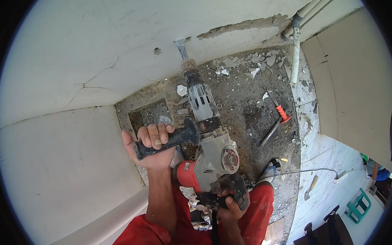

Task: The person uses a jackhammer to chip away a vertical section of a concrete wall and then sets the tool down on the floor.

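Observation:
A dusty demolition hammer (212, 144) with a red motor end runs diagonally through the middle of the view. Its flat chisel bit (180, 48) meets the white wall (134, 42) beside a broken strip of plaster. My left hand (156, 142) is closed round the black side handle (173, 141). Lower down, my right hand (232, 208) grips the black rear handle (234, 188); the trigger is not clearly visible. Near the bit, the wall has a small chipped hole (157, 51) and several cracks.
Plaster chips (269, 60) litter the rough floor, where an orange-gripped chisel (282, 112) and a metal rod (271, 131) lie. Pipes (296, 52) stand in the corner. A power cord (311, 170), a trowel (311, 188) and a green stool (359, 206) are at right. Another person (380, 173) is partly visible.

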Demonstrator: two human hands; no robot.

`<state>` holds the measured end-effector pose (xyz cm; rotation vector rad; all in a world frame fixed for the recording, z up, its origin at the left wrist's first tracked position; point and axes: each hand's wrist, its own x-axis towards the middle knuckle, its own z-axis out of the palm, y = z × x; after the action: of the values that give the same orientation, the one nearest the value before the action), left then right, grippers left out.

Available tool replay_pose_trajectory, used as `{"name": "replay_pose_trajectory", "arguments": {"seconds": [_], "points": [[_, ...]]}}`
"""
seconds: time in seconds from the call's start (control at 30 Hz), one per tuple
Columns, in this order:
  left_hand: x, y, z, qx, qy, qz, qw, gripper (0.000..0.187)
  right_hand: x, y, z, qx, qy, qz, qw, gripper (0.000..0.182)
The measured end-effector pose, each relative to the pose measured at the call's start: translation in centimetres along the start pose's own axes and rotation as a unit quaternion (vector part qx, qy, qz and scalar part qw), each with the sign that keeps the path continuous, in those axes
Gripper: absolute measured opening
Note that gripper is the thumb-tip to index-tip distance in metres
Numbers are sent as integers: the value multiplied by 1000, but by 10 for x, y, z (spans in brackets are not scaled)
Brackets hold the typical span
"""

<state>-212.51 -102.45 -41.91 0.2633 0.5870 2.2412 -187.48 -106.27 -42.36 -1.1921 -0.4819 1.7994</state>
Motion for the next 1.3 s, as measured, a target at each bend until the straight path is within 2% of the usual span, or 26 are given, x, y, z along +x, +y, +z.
{"name": "replay_pose_trajectory", "arguments": {"seconds": [0.07, 0.2, 0.3, 0.43, 0.47, 0.6, 0.67, 0.77, 0.9, 0.97, 1.03, 1.13, 1.2, 1.23, 1.3], "points": [[8, 6, 3, -35, -7, -13, 999, 60, -6, -26, 17, -43, -18, -8, 999, 27], [22, 16, 36, -34, 57, -19, 998, 53, -12, -68, 45, -82, -32, 5, 996, 27], [36, 21, 51, -38, 42, -23, 998, 57, -14, -96, 63, -80, -22, 42, 996, 28], [55, 27, 77, -31, 94, -42, 994, 58, -16, -121, 89, -41, -2, 65, 997, 27], [59, 27, 86, -12, 151, -32, 988, 46, -16, -126, 94, -45, 0, 66, 997, 27], [73, 32, 104, -2, 195, -43, 980, 48, -17, -142, 111, -105, 3, 61, 993, 32], [85, 33, 111, 2, 193, -55, 980, 48, -17, -149, 120, -95, 7, 56, 994, 32], [101, 33, 124, -7, 251, -66, 966, 49, -17, -154, 128, -62, 4, 53, 997, 29], [99, 31, 131, -11, 234, -81, 969, 53, -18, -150, 110, -9, -6, 75, 997, 28], [77, 26, 108, 1, 113, -62, 992, 54, -9, -136, 92, 36, -7, 69, 997, 25], [45, 18, 80, -29, 121, -4, 992, 53, -7, -118, 66, -26, -42, 41, 998, 30], [25, 11, 57, -32, 81, 14, 996, 51, -22, -109, 57, -82, -31, 35, 996, 35], [23, 20, 64, -56, 91, 22, 994, 51, -29, -112, 70, -134, -20, 14, 991, 36], [13, 27, 70, -62, 109, 13, 992, 51, -46, -111, 63, -108, -2, 27, 994, 37], [-2, 30, 97, 19, 64, -15, 998, 53, -68, -110, 46, -59, 19, 42, 997, 37]]}}
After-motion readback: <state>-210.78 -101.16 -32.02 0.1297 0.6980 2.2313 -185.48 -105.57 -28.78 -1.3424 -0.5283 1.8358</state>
